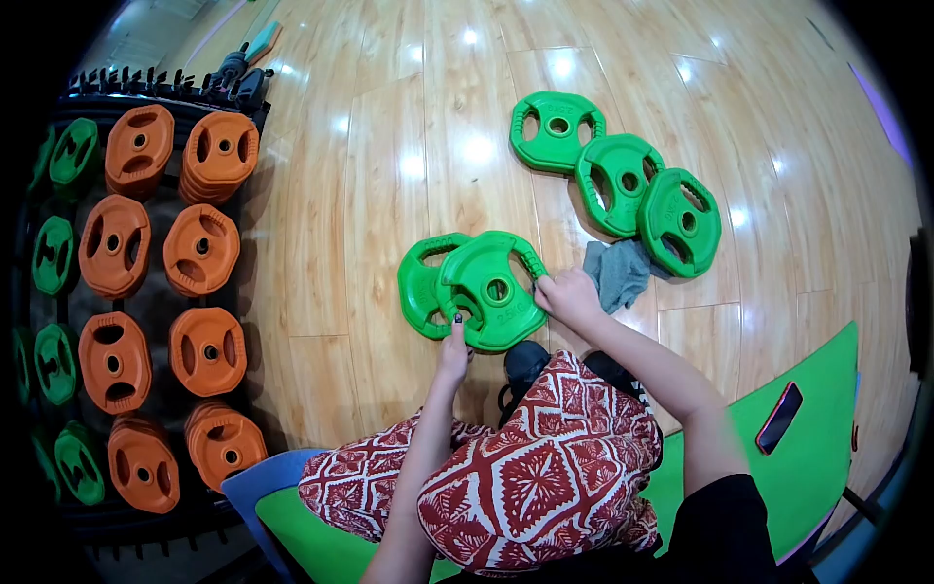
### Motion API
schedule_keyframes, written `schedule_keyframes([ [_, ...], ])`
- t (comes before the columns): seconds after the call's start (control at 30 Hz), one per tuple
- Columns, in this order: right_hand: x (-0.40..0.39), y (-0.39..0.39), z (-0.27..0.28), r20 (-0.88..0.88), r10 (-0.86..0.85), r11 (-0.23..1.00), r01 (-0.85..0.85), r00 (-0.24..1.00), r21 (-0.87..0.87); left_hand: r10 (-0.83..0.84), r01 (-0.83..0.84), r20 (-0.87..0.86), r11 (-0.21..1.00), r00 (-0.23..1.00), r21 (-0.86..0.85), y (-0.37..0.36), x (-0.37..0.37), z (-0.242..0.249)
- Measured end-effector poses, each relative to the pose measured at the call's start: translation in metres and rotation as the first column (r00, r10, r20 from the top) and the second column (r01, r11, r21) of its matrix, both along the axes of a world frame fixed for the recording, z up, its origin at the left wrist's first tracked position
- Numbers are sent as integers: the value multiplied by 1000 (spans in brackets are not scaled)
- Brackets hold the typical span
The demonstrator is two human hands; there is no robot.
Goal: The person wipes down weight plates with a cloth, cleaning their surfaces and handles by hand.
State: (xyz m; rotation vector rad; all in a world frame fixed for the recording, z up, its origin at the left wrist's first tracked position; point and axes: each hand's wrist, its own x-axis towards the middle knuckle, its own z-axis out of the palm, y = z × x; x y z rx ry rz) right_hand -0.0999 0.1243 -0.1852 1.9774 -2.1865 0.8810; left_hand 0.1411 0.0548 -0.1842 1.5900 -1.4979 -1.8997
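Note:
Both my hands hold a green weight plate (471, 271) with a hexagonal-looking rim, grip openings and a metal-lined centre hole. At its lower left edge is my left hand (454, 352), closed with the thumb on the rim. My right hand (569, 295) is closed around the grip on the right side. Partly hidden behind this plate is a second green weight plate (416, 287). Beyond my right hand a crumpled grey cloth (617, 273) lies on the floor, touching or very near three overlapping green plates (550, 146).
On the left stands a black rack with stacked orange plates (126, 248) and smaller green plates (55, 362). A phone (780, 419) lies on the green mat-like surface (817, 389) at my right. Glossy wooden floor (389, 117) stretches ahead. My dark shoes (526, 362) are just below the held plate.

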Motion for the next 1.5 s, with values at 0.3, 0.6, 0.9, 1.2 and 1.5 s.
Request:
schedule_keyframes([
  [0.3,-11,-50,-3,-50,-10,1000,9,999,-29,31,-31,2,999,1000,18,0,-3,-4],
  [0.6,8,-23,-12,73,-206,976,210,976,-53,32,-33,45,999,998,12,1,-1,-3],
  [0.9,-24,-44,-5,-183,55,998,-59,982,-17,42,-43,28,999,999,23,0,-3,-4],
  [1.2,-3,-21,-14,67,-388,920,383,919,81,51,-50,50,999,997,-19,3,-2,-4],
  [1.5,-18,1,20,344,-169,881,-15,923,474,27,69,242,921,970,-383,-1,2,-31],
])
